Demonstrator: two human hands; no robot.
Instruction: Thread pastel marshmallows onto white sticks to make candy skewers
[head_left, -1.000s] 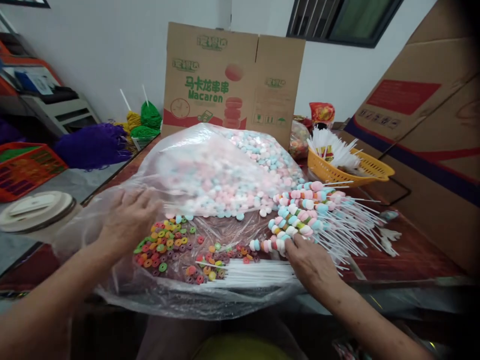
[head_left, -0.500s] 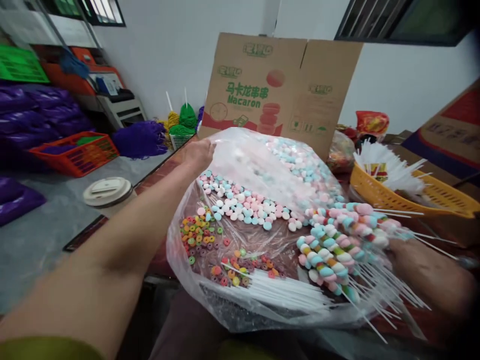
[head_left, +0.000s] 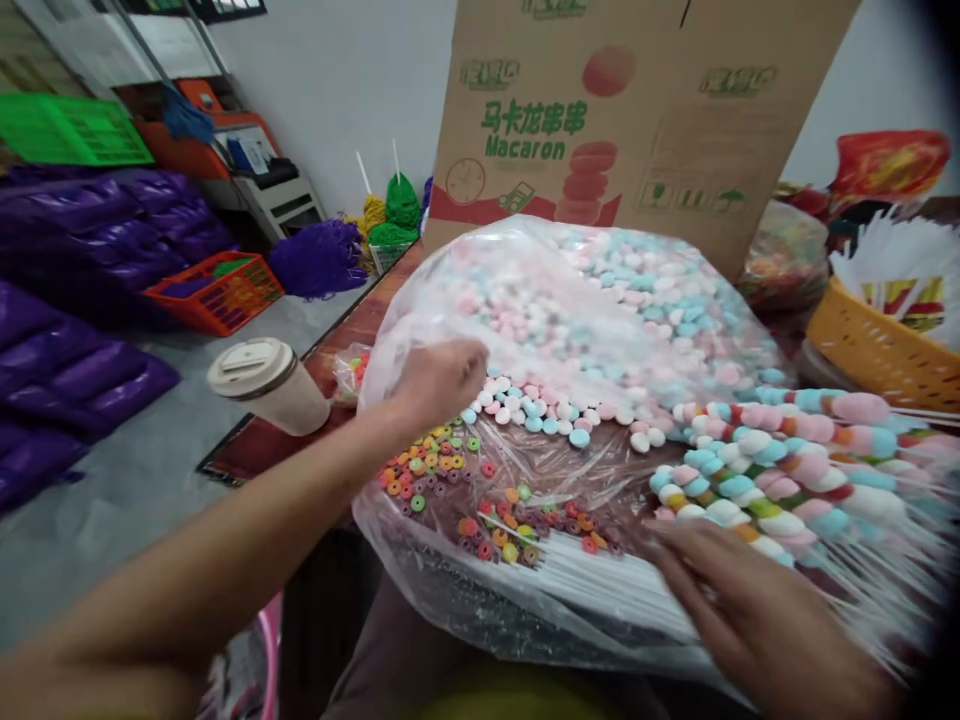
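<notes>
My left hand [head_left: 442,380] is closed, fingers curled at the edge of a clear plastic bag [head_left: 420,590] spread over the table. My right hand [head_left: 742,590], a little blurred, reaches over thin white sticks [head_left: 600,580] with its fingers stretched out and nothing visible in them. Loose pink, white and blue marshmallows [head_left: 540,410] are heaped in the bag, partly under a cloudy flap of film. Small coloured candy rings [head_left: 427,465] lie in front of them. Finished marshmallow skewers [head_left: 780,480] are piled beside and beyond my right hand.
A cardboard box [head_left: 525,130] stands behind the bag. At the right is a yellow basket [head_left: 877,330] of white sticks. A lidded cup [head_left: 292,395] sits near the table's left edge. Purple bags [head_left: 67,400] and an orange crate [head_left: 225,295] are on the floor.
My left hand has come down and nearer from the bag's raised edge. My right hand has left the skewers and moved left over the loose sticks. The view has shifted closer.
</notes>
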